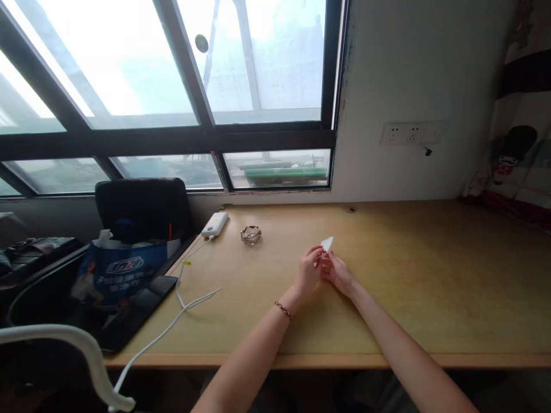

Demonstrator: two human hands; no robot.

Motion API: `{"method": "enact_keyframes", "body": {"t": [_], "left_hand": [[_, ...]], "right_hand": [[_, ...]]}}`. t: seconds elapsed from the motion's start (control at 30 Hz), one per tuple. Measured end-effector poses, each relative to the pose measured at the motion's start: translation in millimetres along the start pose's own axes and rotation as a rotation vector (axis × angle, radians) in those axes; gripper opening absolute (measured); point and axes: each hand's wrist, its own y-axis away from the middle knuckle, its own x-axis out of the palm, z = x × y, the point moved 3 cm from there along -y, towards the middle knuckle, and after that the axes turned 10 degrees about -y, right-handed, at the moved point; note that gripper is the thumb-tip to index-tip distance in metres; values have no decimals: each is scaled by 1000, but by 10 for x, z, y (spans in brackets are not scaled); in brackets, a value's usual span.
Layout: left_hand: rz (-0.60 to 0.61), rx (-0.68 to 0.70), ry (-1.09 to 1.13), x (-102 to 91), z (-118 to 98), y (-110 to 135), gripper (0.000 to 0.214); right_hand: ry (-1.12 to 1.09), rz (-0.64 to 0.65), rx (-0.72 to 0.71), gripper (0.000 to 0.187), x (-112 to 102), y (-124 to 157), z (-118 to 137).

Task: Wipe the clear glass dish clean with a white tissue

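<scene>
A small white piece of folded paper [328, 244] with a pointed top rises from between my hands, just above the wooden table [387, 321]. My left hand [309, 268] pinches it from the left, fingers curled; a braided bracelet [283, 310] circles that wrist. On the other side my right hand [338, 273] meets the left, its thumb against the lower part of the paper and its fingers bent beneath. The fingers hide the paper's lower end. To the left of my hands lies a silvery openwork ring like a small crown [251, 235].
At the table's left edge a white power bank [215, 224] trails a white cable [185, 307]. Beyond that edge stand a black chair [144, 206] and a blue bag [123, 272]. A wall socket [403, 133] and windows are behind; a curtain [512, 166] hangs far right.
</scene>
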Motion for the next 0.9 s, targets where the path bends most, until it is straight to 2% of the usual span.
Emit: {"method": "enact_keyframes", "body": {"t": [0.1,0.2,0.3,0.33,0.43,0.5,0.57,0.67,0.77,0.9], "left_hand": [[90,70,106,68,-191,91,25],[3,28,74,9,-220,88,23],[-134,-120,75,-65,-96,26,25],[-132,-182,121,-61,-34,6,25],[-24,-342,312,19,138,-25,25],[18,-387,370,65,203,-23,27],[8,-364,337,74,215,-15,27],[-8,-245,181,38,156,-6,27],[6,-104,-5,-14,73,-2,25],[34,70,-215,-54,-8,9,22]], "right_hand": [[-151,-33,-77,28,-34,-4,60],[-176,-71,-126,27,-80,-16,122],[-114,-57,-95,32,-74,-21,136],[-89,-51,-73,32,-64,-22,125],[-30,-39,-31,29,-35,-28,66],[-8,-34,-31,28,-25,-41,27],[9,-46,-40,28,-30,-54,7],[-5,-77,-40,26,-44,-55,23],[-134,-94,-28,20,-46,-30,82],[-284,-61,57,16,-27,-4,125]]}}
